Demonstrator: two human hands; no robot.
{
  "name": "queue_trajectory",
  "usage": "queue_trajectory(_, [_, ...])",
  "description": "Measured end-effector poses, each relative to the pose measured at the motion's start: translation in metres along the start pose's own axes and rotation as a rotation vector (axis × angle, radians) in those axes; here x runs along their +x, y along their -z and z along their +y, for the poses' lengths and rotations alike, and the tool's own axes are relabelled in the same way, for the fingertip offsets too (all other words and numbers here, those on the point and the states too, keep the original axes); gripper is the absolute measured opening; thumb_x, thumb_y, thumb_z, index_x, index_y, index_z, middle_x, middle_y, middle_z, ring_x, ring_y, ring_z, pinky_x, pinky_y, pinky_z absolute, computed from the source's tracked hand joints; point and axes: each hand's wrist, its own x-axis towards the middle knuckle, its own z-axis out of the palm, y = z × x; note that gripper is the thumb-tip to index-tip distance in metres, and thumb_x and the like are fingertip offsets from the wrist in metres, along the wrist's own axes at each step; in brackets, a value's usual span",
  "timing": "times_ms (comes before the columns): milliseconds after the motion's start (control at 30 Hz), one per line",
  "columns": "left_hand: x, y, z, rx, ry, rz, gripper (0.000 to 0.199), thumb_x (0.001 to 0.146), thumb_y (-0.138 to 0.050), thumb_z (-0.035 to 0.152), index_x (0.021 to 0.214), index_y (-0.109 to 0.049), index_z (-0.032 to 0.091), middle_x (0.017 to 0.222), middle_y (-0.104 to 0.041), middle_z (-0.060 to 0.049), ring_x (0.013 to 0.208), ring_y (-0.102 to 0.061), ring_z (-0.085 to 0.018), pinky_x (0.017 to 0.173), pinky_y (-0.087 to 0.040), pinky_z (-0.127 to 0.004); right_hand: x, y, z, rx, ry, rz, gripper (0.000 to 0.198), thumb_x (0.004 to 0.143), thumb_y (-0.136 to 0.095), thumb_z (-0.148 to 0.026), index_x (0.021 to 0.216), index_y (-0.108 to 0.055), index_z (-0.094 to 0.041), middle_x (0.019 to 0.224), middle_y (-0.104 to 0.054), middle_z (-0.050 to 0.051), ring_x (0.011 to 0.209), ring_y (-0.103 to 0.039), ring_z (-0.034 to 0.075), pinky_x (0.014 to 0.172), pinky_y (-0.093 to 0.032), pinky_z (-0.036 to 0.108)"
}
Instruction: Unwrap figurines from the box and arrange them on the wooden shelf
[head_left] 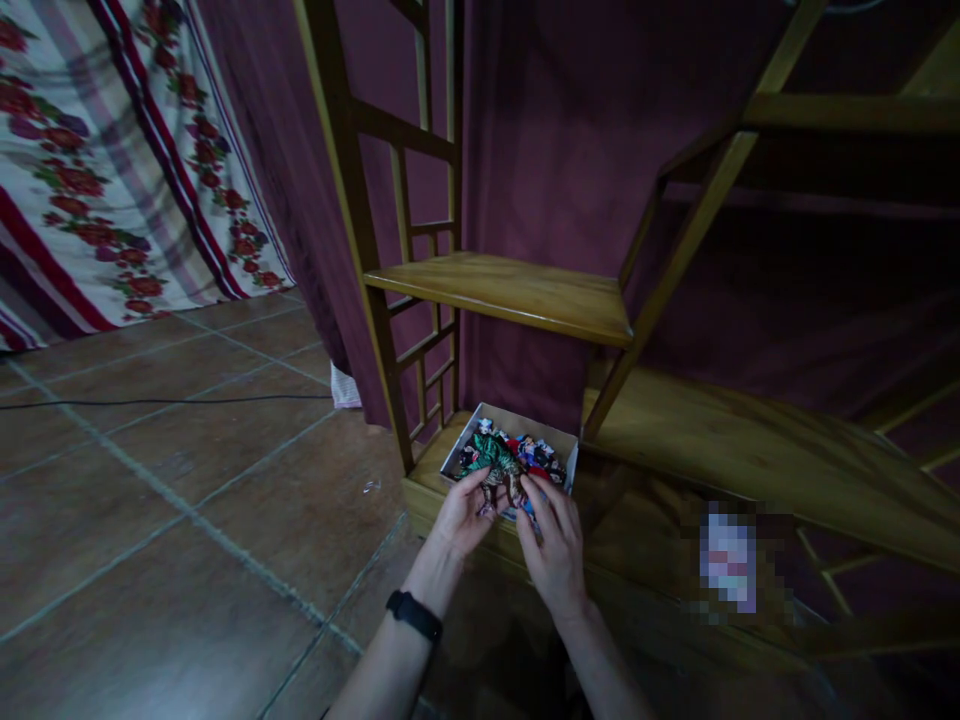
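Observation:
Over the near side of a shallow box [454, 456], I hold a green and brown patterned toy figure [495, 462] that looks like a dinosaur. Its brown legs hang downward. My left hand [466, 515] grips it from the left, with the thumb on its side. From the right, my right hand [553, 535] has its fingertips closed on the brown end. Behind and below the figure lie several small toy figures [536, 455] in red, blue, black and white, heaped in the box. My hands and the toy hide part of the pile and the box's front wall.
The box stands on the low board of a wooden shelf unit [352, 220]. A wooden shelf board [510, 290] juts out just above it, and a slanted post [675, 250] rises at the right. A blurred-out pale item [729, 560] is at the lower right. A thin cable [187, 402] crosses the tiled floor.

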Motion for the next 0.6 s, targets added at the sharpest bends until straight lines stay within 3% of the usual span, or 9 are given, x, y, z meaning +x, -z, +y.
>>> queue_trajectory(367, [0.007, 0.008, -0.011, -0.178, 0.028, -0.004, 0.019, 0.080, -0.051, 0.027, 0.081, -0.059, 0.010, 0.070, -0.066, -0.006, 0.059, -0.061, -0.013, 0.051, -0.050, -0.021, -0.007, -0.005, -0.020, 0.105, 0.034, 0.020, 0.043, 0.085, -0.041, -0.017, 0.127, -0.041, -0.025, 0.124, -0.051, 0.008, 0.116, -0.046, 0.022, 0.094, -0.043, 0.041])
queue_trajectory(600, [0.006, 0.009, -0.014, -0.271, 0.065, 0.025, 0.020, 0.084, -0.040, 0.019, 0.087, -0.059, 0.011, 0.080, -0.064, -0.011, 0.060, -0.060, -0.010, 0.032, -0.035, -0.009, -0.005, -0.003, -0.015, 0.156, -0.042, 0.048, 0.043, 0.086, -0.040, -0.017, 0.128, -0.040, -0.024, 0.129, -0.045, 0.009, 0.118, -0.043, 0.023, 0.097, -0.040, 0.045])
